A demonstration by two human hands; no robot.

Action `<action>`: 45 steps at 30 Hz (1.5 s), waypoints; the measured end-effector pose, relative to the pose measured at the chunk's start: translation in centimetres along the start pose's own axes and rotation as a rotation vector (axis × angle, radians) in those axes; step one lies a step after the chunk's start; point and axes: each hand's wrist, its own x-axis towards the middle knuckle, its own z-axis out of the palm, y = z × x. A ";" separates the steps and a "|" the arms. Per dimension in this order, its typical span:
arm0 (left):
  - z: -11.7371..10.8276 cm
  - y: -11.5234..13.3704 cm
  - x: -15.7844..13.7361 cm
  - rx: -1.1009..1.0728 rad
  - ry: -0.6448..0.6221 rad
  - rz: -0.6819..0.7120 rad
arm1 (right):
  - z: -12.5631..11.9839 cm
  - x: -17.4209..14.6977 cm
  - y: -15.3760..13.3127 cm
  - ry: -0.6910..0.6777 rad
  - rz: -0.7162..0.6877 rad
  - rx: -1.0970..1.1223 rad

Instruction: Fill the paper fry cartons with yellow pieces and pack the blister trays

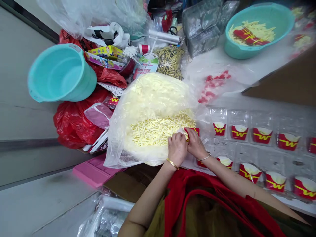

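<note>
My right hand (197,147) is closed around a small red fry carton (196,131) with yellow markings. Close against it, my left hand (177,148) has its fingers curled at the carton's pale left edge; the fingertips are partly hidden. Both hands are over the right front side of a big clear plastic bag (117,144), spread open. Inside lies a heap of short, pale yellow sticks (150,131) that look like fries. To the right, clear plastic trays (243,115) hold rows of red cartons (262,135) with pale tops.
A turquoise tub (59,74) stands at left on red plastic bags (76,121). Another turquoise basin (234,49), at back right, contains pale sticks and red cartons. A brown cardboard piece (283,79) juts in from the right. Behind the bag are packets, a box (106,59) and film rolls (164,37).
</note>
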 end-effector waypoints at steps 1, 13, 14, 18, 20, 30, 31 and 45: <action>0.2 0.6 -0.1 0.017 -0.023 0.003 | -0.1 -0.3 -0.1 0.011 -0.011 0.021; 2.1 10.0 0.9 -0.084 0.092 0.237 | -7.6 -5.2 2.4 0.303 0.118 0.010; 2.3 12.0 1.5 -0.061 0.072 0.276 | -9.1 -5.8 3.2 0.351 0.150 0.001; 3.8 22.2 4.1 -0.049 -0.044 0.459 | -16.5 -9.9 7.1 0.535 0.310 -0.020; 5.2 28.2 5.5 -0.089 -0.106 0.554 | -20.8 -12.6 9.9 0.609 0.373 -0.043; 16.4 61.7 16.0 -0.234 -0.270 1.003 | -45.9 -26.9 30.2 1.099 0.703 0.127; 17.5 65.0 17.2 -0.238 -0.253 1.020 | -47.8 -28.2 32.4 1.164 0.792 0.204; 32.3 83.7 24.4 0.194 -0.535 1.143 | -55.1 -29.6 46.9 1.385 1.065 0.890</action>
